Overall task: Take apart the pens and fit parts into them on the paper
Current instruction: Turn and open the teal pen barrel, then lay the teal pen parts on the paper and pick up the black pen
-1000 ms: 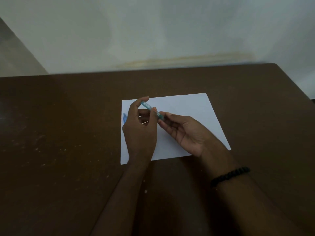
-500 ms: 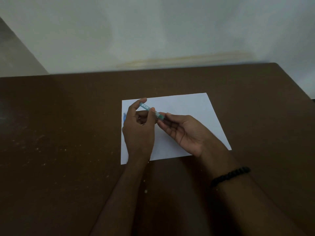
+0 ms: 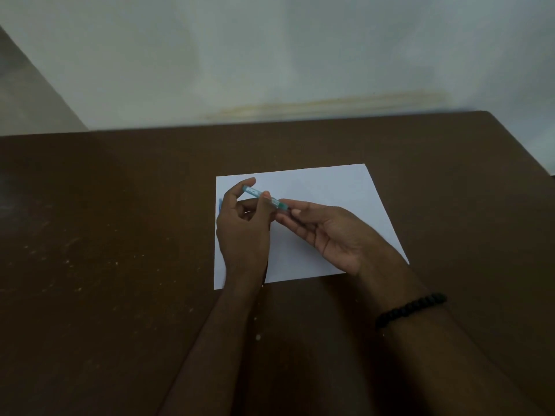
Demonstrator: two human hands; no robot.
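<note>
A white sheet of paper (image 3: 330, 187) lies on the dark brown table (image 3: 105, 235). Above its left half both hands hold one teal see-through pen (image 3: 255, 193), which slants down to the right. My left hand (image 3: 243, 232) pinches the pen's upper left part between thumb and fingers. My right hand (image 3: 330, 232), palm up, pinches the pen's lower right end with its fingertips. A small blue part (image 3: 220, 204) shows on the paper at its left edge, mostly hidden behind my left hand.
A pale wall (image 3: 300, 55) rises behind the table's far edge. The table's right edge runs diagonally at the upper right. A black bead bracelet (image 3: 411, 307) is on my right wrist.
The pen and both hands have stayed almost in place; the pen's upper end has shifted slightly left and my right fingertips sit a little closer to my left hand.
</note>
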